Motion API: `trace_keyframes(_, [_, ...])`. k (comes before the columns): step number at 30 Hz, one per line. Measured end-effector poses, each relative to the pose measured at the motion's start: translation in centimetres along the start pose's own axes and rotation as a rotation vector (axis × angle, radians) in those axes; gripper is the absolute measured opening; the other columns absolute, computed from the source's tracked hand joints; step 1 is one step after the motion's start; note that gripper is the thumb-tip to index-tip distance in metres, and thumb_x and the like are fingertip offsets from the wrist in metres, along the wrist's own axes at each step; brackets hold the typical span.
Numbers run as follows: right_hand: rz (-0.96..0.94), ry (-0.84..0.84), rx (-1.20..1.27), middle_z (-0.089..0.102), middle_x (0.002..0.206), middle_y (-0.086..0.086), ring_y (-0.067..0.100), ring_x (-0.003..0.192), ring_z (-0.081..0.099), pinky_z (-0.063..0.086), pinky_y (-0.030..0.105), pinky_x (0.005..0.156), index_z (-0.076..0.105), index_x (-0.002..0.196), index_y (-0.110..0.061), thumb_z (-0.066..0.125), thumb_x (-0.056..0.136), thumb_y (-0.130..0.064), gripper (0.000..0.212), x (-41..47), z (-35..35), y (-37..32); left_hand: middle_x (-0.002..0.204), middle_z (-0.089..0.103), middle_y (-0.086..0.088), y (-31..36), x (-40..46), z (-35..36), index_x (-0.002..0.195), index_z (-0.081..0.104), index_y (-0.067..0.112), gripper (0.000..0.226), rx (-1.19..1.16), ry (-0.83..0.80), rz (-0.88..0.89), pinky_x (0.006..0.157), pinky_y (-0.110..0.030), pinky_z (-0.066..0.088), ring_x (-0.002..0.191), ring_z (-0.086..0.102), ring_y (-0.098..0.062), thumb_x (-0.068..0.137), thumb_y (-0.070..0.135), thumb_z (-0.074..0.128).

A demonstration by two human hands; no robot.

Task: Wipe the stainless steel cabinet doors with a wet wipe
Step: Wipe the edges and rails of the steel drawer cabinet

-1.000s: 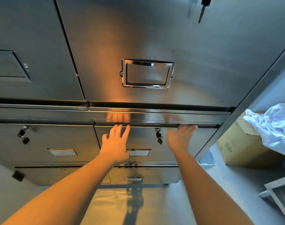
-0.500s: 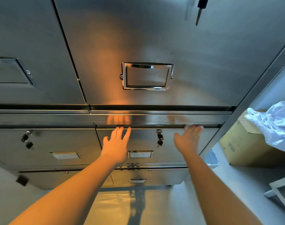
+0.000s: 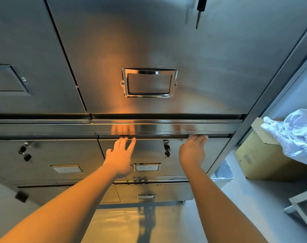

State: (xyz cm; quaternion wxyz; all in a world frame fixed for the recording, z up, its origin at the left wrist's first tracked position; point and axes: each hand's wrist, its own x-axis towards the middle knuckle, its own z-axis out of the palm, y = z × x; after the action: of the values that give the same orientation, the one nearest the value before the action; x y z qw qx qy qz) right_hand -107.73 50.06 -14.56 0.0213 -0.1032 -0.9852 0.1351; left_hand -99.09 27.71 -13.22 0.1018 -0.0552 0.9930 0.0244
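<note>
Steel cabinet [image 3: 166, 50] fills my view; its horizontal rail [image 3: 166, 128] runs left-right. My right hand [image 3: 193, 151] presses a barely visible wet wipe [image 3: 204, 137] beneath it, grip unclear. My left hand [image 3: 120, 158], fingers straight, braces leftward

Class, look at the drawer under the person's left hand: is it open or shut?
Shut. The drawer front sits level with its neighbour, no gap showing; the left hand lies flat on it.
</note>
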Motion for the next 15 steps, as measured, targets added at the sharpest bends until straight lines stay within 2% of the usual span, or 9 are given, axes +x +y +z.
trace_keyframes(3, [-0.074,0.042,-0.125,0.019,0.159,0.021,0.031,0.149,0.017,0.041,0.032,0.109,0.017,0.152,0.000,0.045,0.102,-0.015,0.059,-0.3,-0.3,0.1,0.164,-0.005,-0.004,0.0,-0.1,-0.1,0.156,-0.011,0.029,0.095,-0.008,-0.008,-0.011,0.118,-0.050,0.018,0.151,-0.003,-0.029,0.094,0.036,0.060])
trace_keyframes(5, [-0.107,0.081,-0.133,0.032,0.153,0.018,0.028,0.141,0.035,0.049,0.031,0.098,0.031,0.148,-0.004,0.047,0.101,-0.012,0.051,0.1,-0.7,1.2,0.164,-0.006,-0.004,0.0,-0.1,0.1,0.156,-0.012,0.029,0.095,-0.010,-0.007,-0.016,0.118,-0.050,0.018,0.151,-0.004,-0.029,0.094,0.035,0.060])
trace_keyframes(7, [-0.129,0.113,-0.053,0.047,0.143,0.014,0.026,0.126,0.053,0.051,0.032,0.081,0.047,0.139,-0.007,0.049,0.098,-0.008,0.041,0.4,-0.9,2.1,0.164,-0.006,-0.004,0.1,0.0,0.2,0.156,-0.012,0.029,0.095,-0.013,-0.005,-0.022,0.118,-0.050,0.018,0.151,-0.004,-0.029,0.094,0.035,0.060])
trace_keyframes(9, [-0.145,0.146,0.042,0.057,0.131,0.012,0.028,0.106,0.063,0.045,0.032,0.069,0.059,0.127,-0.009,0.051,0.097,-0.007,0.031,0.5,-1.0,2.7,0.164,-0.006,-0.005,0.2,0.1,0.3,0.156,-0.012,0.029,0.094,-0.010,-0.002,-0.028,0.118,-0.050,0.018,0.151,-0.004,-0.029,0.094,0.035,0.059])
trace_keyframes(12, [-0.150,0.222,0.188,0.067,0.119,0.009,0.029,0.091,0.066,0.047,0.032,0.069,0.065,0.120,-0.013,0.052,0.099,-0.011,0.026,0.2,-1.1,3.5,0.164,-0.002,-0.005,0.4,0.0,0.4,0.156,-0.008,0.028,0.092,-0.018,0.050,-0.039,0.119,-0.048,0.018,0.151,0.000,-0.028,0.094,0.035,0.059])
trace_keyframes(15, [-0.208,0.281,0.335,0.072,0.102,0.008,0.027,0.082,0.066,0.049,0.032,0.070,0.068,0.114,-0.013,0.054,0.099,-0.015,0.020,-1.3,-0.9,4.1,0.164,0.005,-0.005,1.1,-0.8,1.5,0.157,0.000,0.025,0.087,-0.091,0.201,-0.080,0.121,-0.044,0.015,0.151,0.005,-0.026,0.094,0.032,0.060])
